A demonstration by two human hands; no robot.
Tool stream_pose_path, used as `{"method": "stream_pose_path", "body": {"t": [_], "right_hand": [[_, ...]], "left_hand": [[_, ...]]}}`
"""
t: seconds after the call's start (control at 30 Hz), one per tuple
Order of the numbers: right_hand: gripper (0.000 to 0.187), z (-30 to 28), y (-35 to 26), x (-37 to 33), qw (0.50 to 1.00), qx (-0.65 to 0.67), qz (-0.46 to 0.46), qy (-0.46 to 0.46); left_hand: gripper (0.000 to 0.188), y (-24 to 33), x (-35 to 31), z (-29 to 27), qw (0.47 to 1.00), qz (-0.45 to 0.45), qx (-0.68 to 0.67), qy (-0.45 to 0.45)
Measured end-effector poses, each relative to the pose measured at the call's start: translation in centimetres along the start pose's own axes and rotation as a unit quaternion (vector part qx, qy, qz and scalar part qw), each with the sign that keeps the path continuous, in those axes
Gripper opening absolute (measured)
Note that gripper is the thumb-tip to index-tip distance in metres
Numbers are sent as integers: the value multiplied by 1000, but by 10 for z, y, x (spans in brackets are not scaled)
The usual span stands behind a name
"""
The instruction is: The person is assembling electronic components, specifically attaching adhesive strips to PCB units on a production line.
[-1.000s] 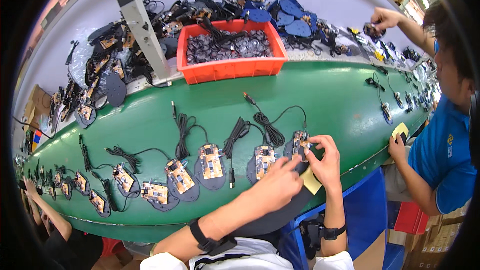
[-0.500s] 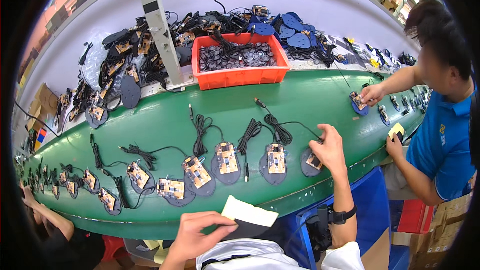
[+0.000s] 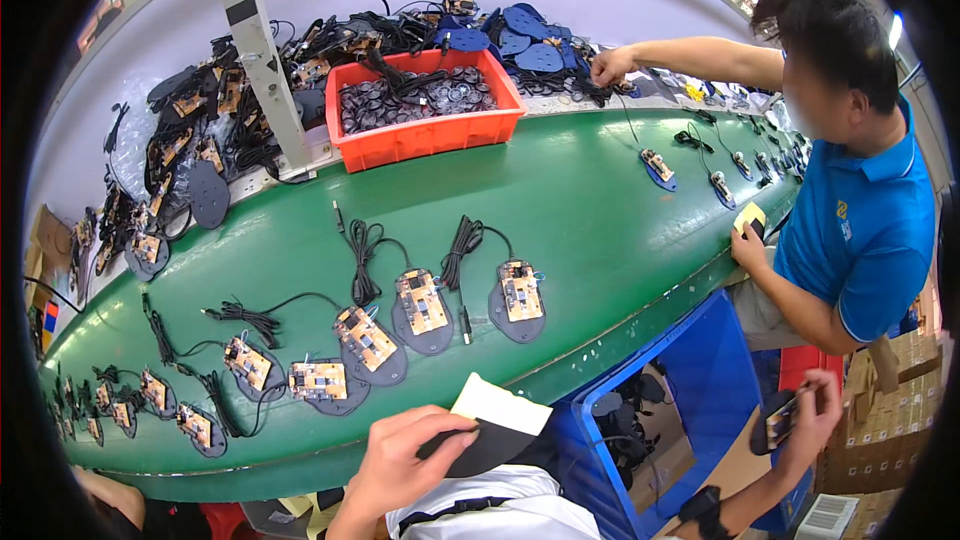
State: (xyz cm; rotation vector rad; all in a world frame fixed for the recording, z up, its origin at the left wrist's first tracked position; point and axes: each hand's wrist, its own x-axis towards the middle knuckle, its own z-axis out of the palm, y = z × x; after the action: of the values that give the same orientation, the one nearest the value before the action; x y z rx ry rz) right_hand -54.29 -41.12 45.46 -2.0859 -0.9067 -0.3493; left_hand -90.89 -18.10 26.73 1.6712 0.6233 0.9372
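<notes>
My left hand (image 3: 400,455) pinches a sheet (image 3: 502,422), pale yellow-white on its upper part and black below, over the near edge of the green belt. Off to the right, past the blue bin, my right hand (image 3: 822,410) grips a dark mouse base with a circuit board (image 3: 776,424), tilted on edge; its cable is not clearly visible. On the belt nearest my left hand lie similar mouse bases with tan boards and bundled black cables: one mouse base (image 3: 518,302) stands apart at the right, another mouse base (image 3: 422,310) sits left of it.
Below the green belt (image 3: 600,230), a blue bin (image 3: 700,370) holds dark parts and cables. A red-orange tray (image 3: 430,130) of round clear pieces stands behind the belt, beside a metal post (image 3: 258,60). A co-worker (image 3: 865,210) at right reaches toward piled parts (image 3: 540,55).
My right hand has taken the rightmost mouse base off the belt and carried it right, beyond the blue bin. The co-worker's hand moved from the belt to the pile behind. The view has shifted.
</notes>
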Motion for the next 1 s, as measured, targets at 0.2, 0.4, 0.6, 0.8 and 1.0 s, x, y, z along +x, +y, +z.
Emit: {"method": "stream_pose_path", "body": {"t": [0.2, 0.4, 0.6, 0.8, 1.0], "right_hand": [[28, 24, 167, -86, 958, -237, 149, -63], [24, 89, 315, -162, 920, -154, 301, -199], [19, 147, 273, -130, 879, -236, 248, -330], [30, 204, 11, -18, 965, -45, -98, -240], [69, 319, -68, -24, 821, -27, -387, -418]], "left_hand": [[17, -8, -3, -3, 999, -35, -26, 17], [22, -27, -5, -10, 993, 9, 66, 92], [24, -47, -3, -16, 967, 61, 232, 81], [23, -70, -22, -41, 974, 35, 197, 101], [21, -67, -49, -72, 926, 70, 318, 190]]}}
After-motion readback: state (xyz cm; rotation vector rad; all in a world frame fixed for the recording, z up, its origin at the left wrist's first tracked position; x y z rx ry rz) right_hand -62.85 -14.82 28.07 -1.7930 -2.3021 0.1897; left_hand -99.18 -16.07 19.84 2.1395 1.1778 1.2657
